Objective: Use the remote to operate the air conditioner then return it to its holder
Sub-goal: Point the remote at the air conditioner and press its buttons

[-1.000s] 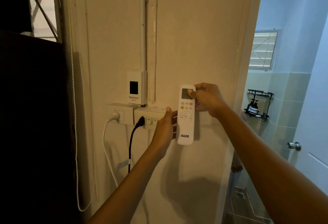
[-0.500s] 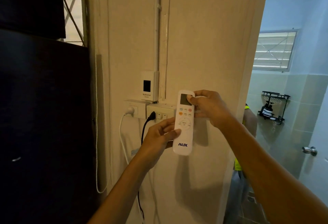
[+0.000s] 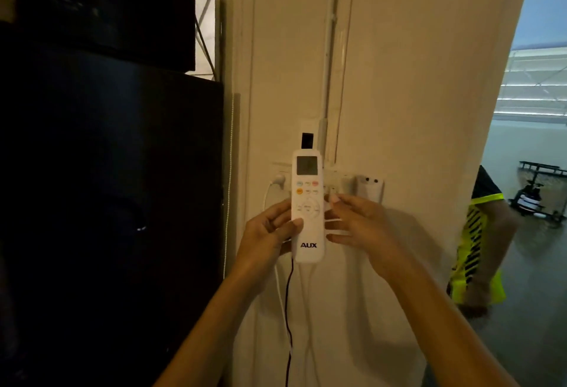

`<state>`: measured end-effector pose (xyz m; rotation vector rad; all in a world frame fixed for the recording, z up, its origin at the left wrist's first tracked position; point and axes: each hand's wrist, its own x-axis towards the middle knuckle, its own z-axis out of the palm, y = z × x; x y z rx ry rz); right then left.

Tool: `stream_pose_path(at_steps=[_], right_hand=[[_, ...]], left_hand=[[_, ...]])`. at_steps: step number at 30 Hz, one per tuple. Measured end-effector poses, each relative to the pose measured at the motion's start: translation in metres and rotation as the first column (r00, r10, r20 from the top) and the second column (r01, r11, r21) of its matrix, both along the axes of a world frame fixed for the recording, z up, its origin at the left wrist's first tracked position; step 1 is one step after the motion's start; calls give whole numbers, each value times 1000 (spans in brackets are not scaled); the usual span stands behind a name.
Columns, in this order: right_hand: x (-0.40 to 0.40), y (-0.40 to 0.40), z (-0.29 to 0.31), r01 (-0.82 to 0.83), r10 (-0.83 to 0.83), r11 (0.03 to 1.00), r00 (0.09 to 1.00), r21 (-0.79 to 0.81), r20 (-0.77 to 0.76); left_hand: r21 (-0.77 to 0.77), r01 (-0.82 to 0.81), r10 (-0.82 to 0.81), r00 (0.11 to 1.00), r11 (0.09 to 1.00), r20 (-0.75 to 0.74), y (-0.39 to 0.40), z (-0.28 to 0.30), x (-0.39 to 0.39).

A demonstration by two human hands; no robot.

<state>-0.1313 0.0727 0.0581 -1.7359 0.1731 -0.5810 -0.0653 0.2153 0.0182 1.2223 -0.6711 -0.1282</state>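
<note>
Our left hand (image 3: 270, 233) grips the remote (image 3: 307, 207) by its lower half, thumb on the face; we judge it light, stiff, smooth plastic, best held by the long sides. Upright before the wall (image 3: 414, 110), it has the holder (image 3: 369, 187) just right; our right hand (image 3: 362, 227) hovers spread beside it, with open room below.
</note>
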Motion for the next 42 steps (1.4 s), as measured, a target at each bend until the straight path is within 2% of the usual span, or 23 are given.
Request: stream_pose_path(at_steps=[2,5,15,27,33,42], right_hand=[[-5,19,-4,-84,83,993,996,85,13],[-9,46,-11,-127,125,977,992,169,25],[-33,151,-34,-97,88,959,995,266,47],[-84,282,-69,-70,78,963,997,260,-21],[-98,303,-61,-78,84,962,996,260,-12],[-109,306,-25,-145,136,975,989,170,62]], left_hand=[[2,-24,24,999,1000,24,12,2,-1],[3,-45,45,998,999,32,34,3,-4],[58,-44,43,999,997,16,134,-5,-31],[106,90,-89,996,990,-17,274,-33,-73],[100,141,-140,990,985,-16,299,-24,-85],[92,177,-181,983,980,37,309,9,-91]])
